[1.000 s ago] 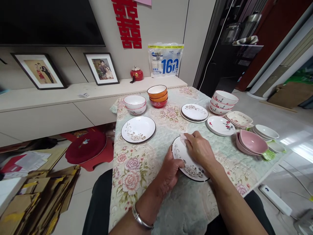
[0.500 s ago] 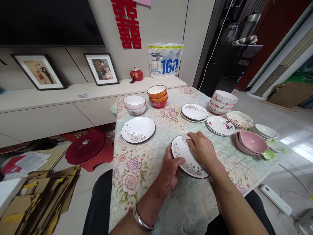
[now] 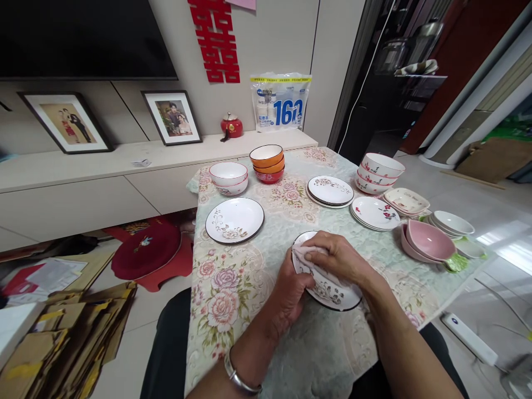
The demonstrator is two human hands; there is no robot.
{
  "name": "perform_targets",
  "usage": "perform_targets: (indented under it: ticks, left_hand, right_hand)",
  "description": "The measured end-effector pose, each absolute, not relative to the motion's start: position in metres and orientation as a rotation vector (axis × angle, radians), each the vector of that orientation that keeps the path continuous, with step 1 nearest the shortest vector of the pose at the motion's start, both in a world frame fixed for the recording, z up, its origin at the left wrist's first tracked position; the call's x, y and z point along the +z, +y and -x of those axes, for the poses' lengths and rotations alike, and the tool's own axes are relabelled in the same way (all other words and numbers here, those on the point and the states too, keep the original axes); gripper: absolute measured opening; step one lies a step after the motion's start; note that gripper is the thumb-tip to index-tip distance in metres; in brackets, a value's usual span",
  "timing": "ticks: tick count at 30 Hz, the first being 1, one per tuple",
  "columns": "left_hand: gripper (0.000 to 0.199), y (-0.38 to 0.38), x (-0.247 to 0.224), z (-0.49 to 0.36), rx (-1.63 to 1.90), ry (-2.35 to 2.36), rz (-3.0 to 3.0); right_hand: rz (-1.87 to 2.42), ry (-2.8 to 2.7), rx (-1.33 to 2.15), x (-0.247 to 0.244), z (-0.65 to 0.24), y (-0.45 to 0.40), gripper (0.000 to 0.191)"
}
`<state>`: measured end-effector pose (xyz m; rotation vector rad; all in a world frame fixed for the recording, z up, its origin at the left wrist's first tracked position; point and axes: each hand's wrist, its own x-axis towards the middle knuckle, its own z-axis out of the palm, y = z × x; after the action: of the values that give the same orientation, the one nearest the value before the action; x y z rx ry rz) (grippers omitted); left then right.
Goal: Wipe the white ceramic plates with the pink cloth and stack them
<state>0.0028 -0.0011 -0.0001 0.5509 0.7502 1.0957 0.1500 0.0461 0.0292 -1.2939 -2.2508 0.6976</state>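
Note:
My left hand grips the left rim of a white plate with a dark edge and brown flower pattern, its thumb lying over the top face. The plate is held tilted above the near part of the table. In my right hand is a pale, crumpled cloth, pressed against the plate's upper left face. A similar white plate lies alone to the left. Beyond my hands is a stack of matching plates.
On the flowered tablecloth stand white bowls, orange and red bowls, and red-patterned bowls. At right are small plates, pink leaf-shaped bowls and small white bowls. A red stool stands left.
My right hand has moved the cloth left and down across the plate, and more of the cloth shows. The plate has tilted and shifted slightly down. My left hand keeps its hold.

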Motion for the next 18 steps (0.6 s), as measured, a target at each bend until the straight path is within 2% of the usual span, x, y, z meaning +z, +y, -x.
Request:
perform_targets:
  ticks: [4, 8, 15, 18]
  left_hand:
    - [0.078, -0.001, 0.002, -0.001, 1.070, 0.751, -0.542]
    - [0.066, -0.003, 0.008, -0.002, 1.110, 0.766, -0.475]
    - [0.068, -0.003, 0.007, -0.005, 1.212, 0.784, -0.442]
    - [0.074, -0.001, 0.005, -0.005, 1.188, 0.828, -0.479]
  right_hand:
    - [1.703, -2.113, 0.468, 0.028, -0.160, 0.049, 0.026]
    - [1.927, -2.082, 0.244, 0.026, -0.152, 0.046, 0.027]
    - [1.531, -2.267, 0.487, 0.027, -0.138, 0.043, 0.026]
    - [1.546, -2.228, 0.522, 0.026, -0.142, 0.046, 0.027]
